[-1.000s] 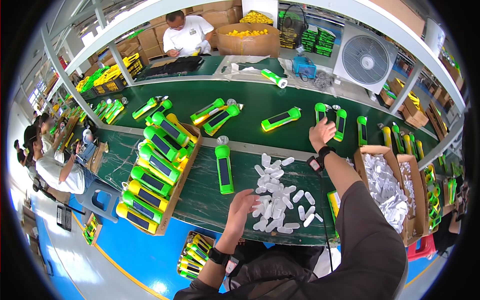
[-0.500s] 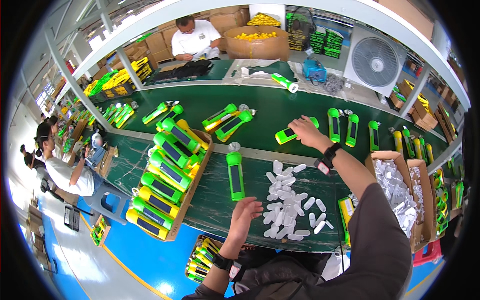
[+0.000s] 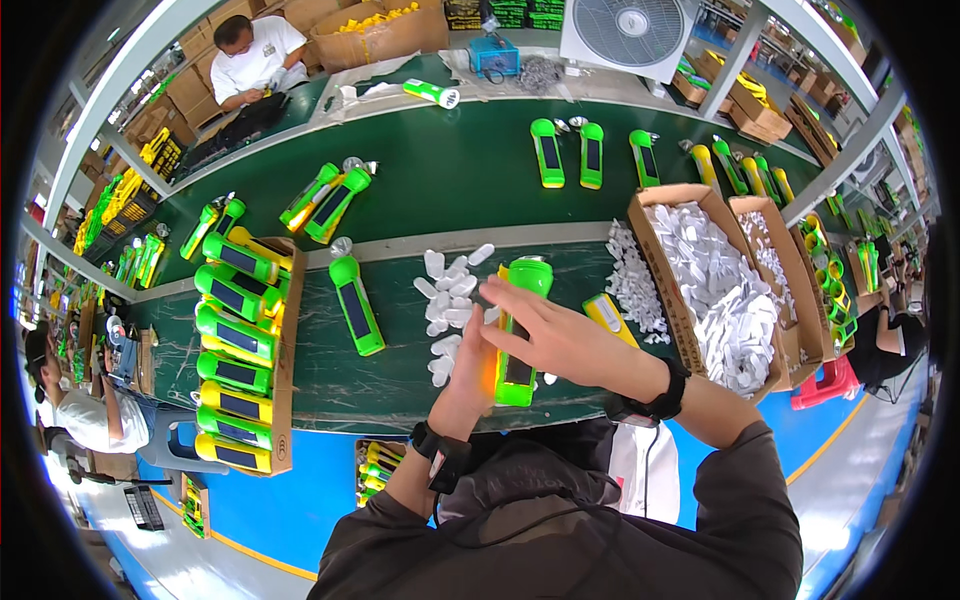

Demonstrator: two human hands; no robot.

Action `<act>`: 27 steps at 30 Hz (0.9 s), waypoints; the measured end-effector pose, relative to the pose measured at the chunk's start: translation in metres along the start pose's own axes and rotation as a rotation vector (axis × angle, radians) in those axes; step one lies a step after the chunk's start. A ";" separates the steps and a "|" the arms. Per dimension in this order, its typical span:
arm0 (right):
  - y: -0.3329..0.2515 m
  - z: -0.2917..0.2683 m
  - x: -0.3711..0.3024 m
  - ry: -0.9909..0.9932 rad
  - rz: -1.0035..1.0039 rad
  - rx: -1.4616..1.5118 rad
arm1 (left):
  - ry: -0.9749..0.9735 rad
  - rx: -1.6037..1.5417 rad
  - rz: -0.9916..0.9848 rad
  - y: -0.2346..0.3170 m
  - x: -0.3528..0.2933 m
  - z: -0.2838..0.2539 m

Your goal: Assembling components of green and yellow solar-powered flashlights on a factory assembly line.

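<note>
I hold a green flashlight [image 3: 524,282] with a dark panel upright over the near table edge. My right hand [image 3: 560,338] lies across its front, fingers reaching left. My left hand [image 3: 466,372] grips its lower left side, where an orange glow shows. Whether my left hand also holds a small white piece is hidden. A pile of small white plastic pieces [image 3: 450,290] lies on the green table just left of the flashlight. Another green flashlight [image 3: 355,305] lies flat further left.
A cardboard tray [image 3: 283,380] at the left holds several green and yellow flashlights. Two cardboard boxes [image 3: 652,262] of white pieces stand at the right. More flashlights [image 3: 565,152] lie on the far green belt. A fan [image 3: 625,25] stands behind. One person [image 3: 255,55] sits far left, another [image 3: 75,415] near left.
My right hand lifted a green flashlight off the far belt and brought it near. My left hand left the white pieces and closed on the flashlight's side.
</note>
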State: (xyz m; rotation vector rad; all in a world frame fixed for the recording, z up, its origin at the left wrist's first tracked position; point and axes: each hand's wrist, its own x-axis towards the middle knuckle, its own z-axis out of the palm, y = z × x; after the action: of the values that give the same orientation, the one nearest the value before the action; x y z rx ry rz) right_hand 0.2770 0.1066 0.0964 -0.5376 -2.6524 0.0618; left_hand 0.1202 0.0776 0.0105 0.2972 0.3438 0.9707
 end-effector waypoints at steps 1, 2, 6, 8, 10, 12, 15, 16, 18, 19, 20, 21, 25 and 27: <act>-0.001 -0.003 -0.006 -0.048 0.035 0.061 | 0.047 0.084 0.052 -0.008 -0.001 0.003; -0.004 -0.007 -0.010 -0.054 0.043 0.066 | 0.094 0.169 0.106 -0.013 -0.003 0.007; -0.029 -0.025 -0.022 0.129 0.457 0.169 | -0.054 -0.009 0.005 -0.024 0.000 -0.004; -0.046 -0.025 -0.031 0.329 0.698 0.202 | -0.048 -0.054 0.014 -0.029 0.005 -0.002; -0.058 -0.018 -0.039 0.339 0.762 0.284 | -0.218 -0.297 0.017 -0.029 0.013 -0.007; -0.067 -0.007 -0.041 0.373 0.832 0.380 | -0.198 -0.279 0.041 -0.030 0.019 -0.002; -0.069 0.018 -0.037 0.370 0.705 0.294 | 0.178 -0.185 0.211 -0.034 0.021 0.014; -0.073 0.017 -0.030 0.333 0.756 0.227 | -0.044 -0.195 0.163 -0.030 0.020 0.007; -0.077 0.025 -0.024 0.363 0.817 0.182 | 0.072 -0.058 0.171 -0.030 0.017 0.004; -0.074 0.027 -0.024 0.368 0.813 0.179 | 0.067 -0.054 0.173 -0.028 0.018 0.006; -0.071 0.029 -0.025 0.371 0.837 0.222 | 0.093 -0.029 0.176 -0.028 0.018 0.009; -0.072 0.031 -0.026 0.369 0.864 0.266 | 0.122 -0.008 0.178 -0.028 0.015 0.013; -0.061 0.034 -0.038 0.456 0.827 0.357 | 0.148 -0.006 0.325 -0.028 0.012 0.020; -0.059 0.041 -0.043 0.526 0.845 0.450 | 0.137 -0.010 0.334 -0.028 0.012 0.020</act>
State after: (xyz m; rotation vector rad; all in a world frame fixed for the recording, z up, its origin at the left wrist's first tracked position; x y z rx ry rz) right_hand 0.2747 0.0378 0.0493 -1.2561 -1.6794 0.6456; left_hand 0.1555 0.0710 0.0160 0.2848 0.4224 1.3244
